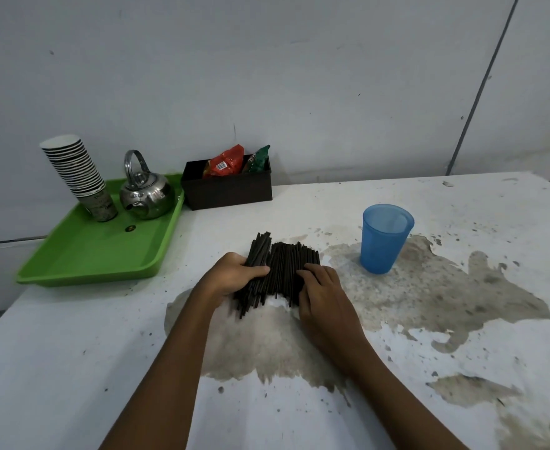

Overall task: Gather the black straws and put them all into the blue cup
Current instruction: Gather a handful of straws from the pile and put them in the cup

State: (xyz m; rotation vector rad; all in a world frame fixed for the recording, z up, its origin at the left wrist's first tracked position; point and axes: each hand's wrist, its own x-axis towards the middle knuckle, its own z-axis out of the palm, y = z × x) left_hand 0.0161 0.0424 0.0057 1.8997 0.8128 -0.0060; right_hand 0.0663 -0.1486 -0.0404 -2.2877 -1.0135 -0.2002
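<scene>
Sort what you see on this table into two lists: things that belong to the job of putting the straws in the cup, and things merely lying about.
Part of the job:
black straws
blue cup
left hand
right hand

Just lying about:
green tray
metal kettle
stack of paper cups
dark box holding snack packets

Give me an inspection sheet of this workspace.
Surface: white table, paint worn off in large grey patches.
Job's things: black straws lying in a flat pile; blue cup upright, empty, right of the pile.
Clutter: green tray holding paper cup stack and metal kettle; dark box of snack packets.
Grippers: left hand gripping straws; right hand pressing on them.
Cables: nothing seen.
Surroundings: pale wall.
</scene>
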